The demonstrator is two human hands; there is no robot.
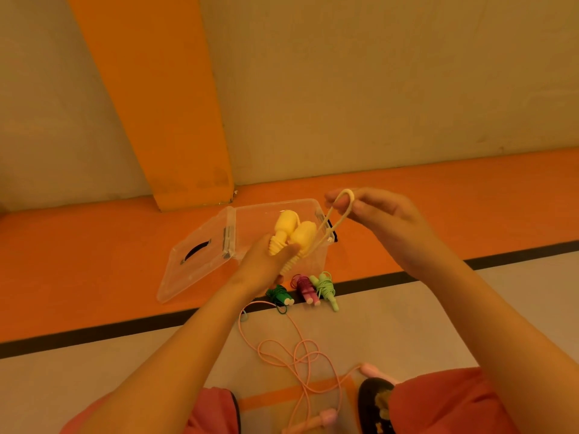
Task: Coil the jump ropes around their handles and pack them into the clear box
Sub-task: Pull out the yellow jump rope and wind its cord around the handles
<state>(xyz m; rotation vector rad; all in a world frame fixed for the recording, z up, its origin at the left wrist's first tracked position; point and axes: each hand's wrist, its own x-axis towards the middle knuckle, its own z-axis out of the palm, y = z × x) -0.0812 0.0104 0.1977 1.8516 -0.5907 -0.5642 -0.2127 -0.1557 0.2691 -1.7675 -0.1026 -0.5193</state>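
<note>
Yellow jump rope: both handles (pixel 289 234) bunched together in the left hand (pixel 263 267), fingers curled round their ribbed ends, at frame centre, in front of the clear box (pixel 275 204). Its cord (pixel 347 192) runs up-right as a doubled loop to the right hand (pixel 376 217), pinched between thumb and fingertips and pulled taut.

Box sits on the orange floor strip (pixel 94 261), lid (pixel 194 264) hinged open and lying to its left.

Just below the box, three coiled ropes in a row: dark green (pixel 279 294), magenta (pixel 304 285), light green (pixel 326 286).

Lower centre: pink rope (pixel 300 355) loose and tangled on the grey floor, one handle (pixel 326 416) near the bottom edge.
</note>
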